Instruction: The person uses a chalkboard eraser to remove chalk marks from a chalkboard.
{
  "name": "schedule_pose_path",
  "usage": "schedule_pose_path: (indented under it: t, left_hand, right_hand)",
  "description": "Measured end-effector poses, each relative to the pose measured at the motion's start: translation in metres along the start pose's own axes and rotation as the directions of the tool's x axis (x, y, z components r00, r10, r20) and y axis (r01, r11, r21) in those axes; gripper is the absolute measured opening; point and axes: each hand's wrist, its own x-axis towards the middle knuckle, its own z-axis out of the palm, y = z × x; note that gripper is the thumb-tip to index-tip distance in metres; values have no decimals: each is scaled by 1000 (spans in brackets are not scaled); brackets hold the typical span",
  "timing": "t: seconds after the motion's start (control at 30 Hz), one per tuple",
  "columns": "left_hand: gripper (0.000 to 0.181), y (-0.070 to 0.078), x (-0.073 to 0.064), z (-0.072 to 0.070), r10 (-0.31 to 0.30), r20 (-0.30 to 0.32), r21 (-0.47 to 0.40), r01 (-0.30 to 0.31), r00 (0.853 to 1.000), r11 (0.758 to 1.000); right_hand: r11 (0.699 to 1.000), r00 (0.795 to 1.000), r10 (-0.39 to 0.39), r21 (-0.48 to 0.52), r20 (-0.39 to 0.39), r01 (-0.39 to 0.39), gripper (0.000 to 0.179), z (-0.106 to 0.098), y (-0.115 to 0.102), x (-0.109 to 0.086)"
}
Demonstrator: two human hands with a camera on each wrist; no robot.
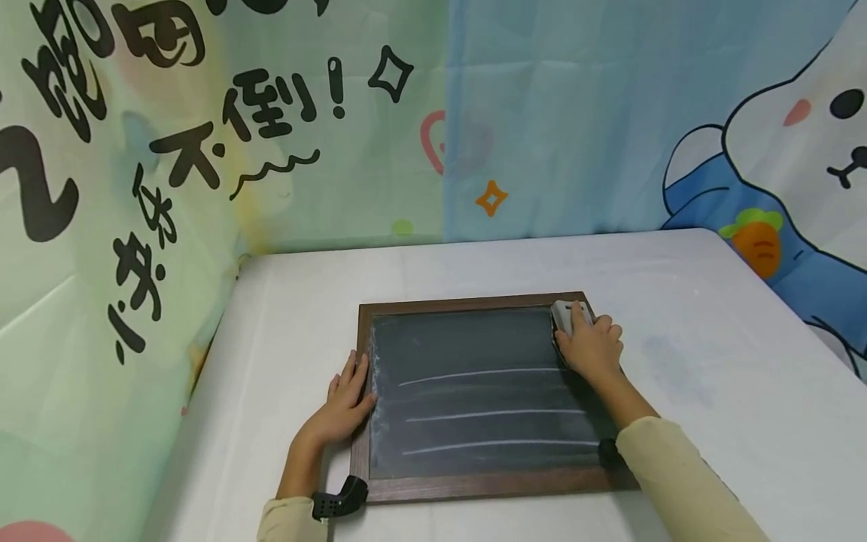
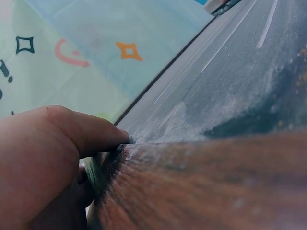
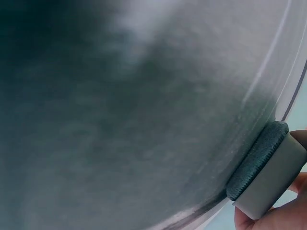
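A chalkboard (image 1: pixel 474 342) with a brown wooden frame lies on the white-covered table, three white chalk lines across it. At its left side my left hand (image 1: pixel 345 406) holds the frame, thumb over the wood toward the writing surface and fingers along the outer side. In the left wrist view the thumb (image 2: pixel 98 132) lies on the frame (image 2: pixel 201 177). My right hand (image 1: pixel 592 345) grips a grey chalkboard eraser (image 1: pixel 564 312) at the board's upper right corner. The eraser's dark felt pad (image 3: pixel 259 160) faces the board in the right wrist view.
White cloth (image 1: pixel 711 324) covers the table around the board. A printed curtain (image 1: pixel 379 150) with large dark characters hangs along the left and back, and a cartoon animal is printed at the right. Pale chalk dust marks the board's left inner edge.
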Motion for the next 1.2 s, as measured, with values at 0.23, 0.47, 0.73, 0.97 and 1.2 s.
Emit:
schedule_pose_path:
  t: [0.23, 0.47, 0.73, 0.97, 1.2]
  left_hand:
    - [64, 0, -2, -1, -3, 6, -6, 3, 1000, 1000]
    - [64, 1, -1, -4, -11, 12, -5, 11, 1000, 1000]
    - [65, 2, -2, 0, -3, 13, -21, 3, 1000, 1000]
    - [64, 2, 0, -1, 1, 15, -9, -1, 1000, 1000]
    - [64, -1, 1, -2, -10, 9, 6, 10, 1000, 1000]
  right_hand:
    - [1000, 1000, -23, -11, 14, 24, 62, -3, 4, -13]
    - [997, 999, -45, -70, 18, 46, 63, -5, 6, -26]
    - [994, 998, -63, -83, 30, 66, 63, -10, 12, -36]
    - [986, 996, -88, -137, 28, 91, 64, -10, 9, -33]
    - [981, 991, -131, -140, 16, 132, 59, -9, 1, -32]
